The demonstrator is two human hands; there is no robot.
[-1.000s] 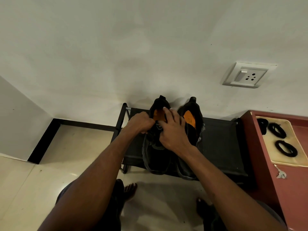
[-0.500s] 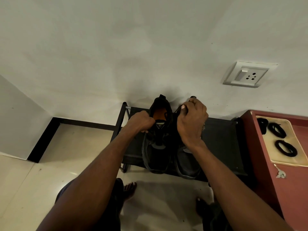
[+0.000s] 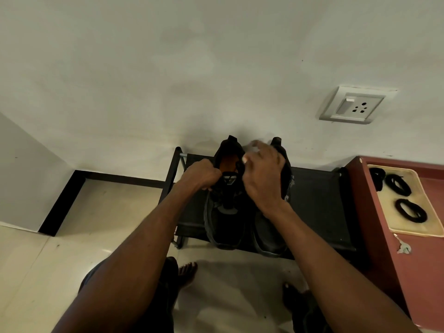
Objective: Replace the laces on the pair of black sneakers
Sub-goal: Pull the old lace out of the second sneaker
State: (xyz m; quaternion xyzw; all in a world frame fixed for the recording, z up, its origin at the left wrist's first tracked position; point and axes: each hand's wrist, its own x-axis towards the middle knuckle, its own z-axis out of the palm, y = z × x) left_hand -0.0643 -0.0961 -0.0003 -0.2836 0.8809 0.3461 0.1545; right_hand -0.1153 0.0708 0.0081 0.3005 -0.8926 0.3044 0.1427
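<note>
Black sneakers, two in number, stand side by side on a low black fabric-topped shoe rack (image 3: 319, 203) against the white wall, toes toward the person. In the head view, the left black sneaker (image 3: 224, 219) shows an orange insole and a raised tongue. The left hand (image 3: 201, 175) is clenched around the near-left edge of its collar, beside the tongue. The right hand (image 3: 263, 179) lies over the gap between the shoes, covering most of the right black sneaker (image 3: 269, 236); its fingers are blurred, and whether they grasp anything cannot be told. To the right, touching the rack, stands a red-brown cabinet (image 3: 418, 272) carrying one beige tray (image 3: 430, 227) with three coiled black laces (image 3: 410, 211). One white wall socket (image 3: 355, 105) sits above.
</note>
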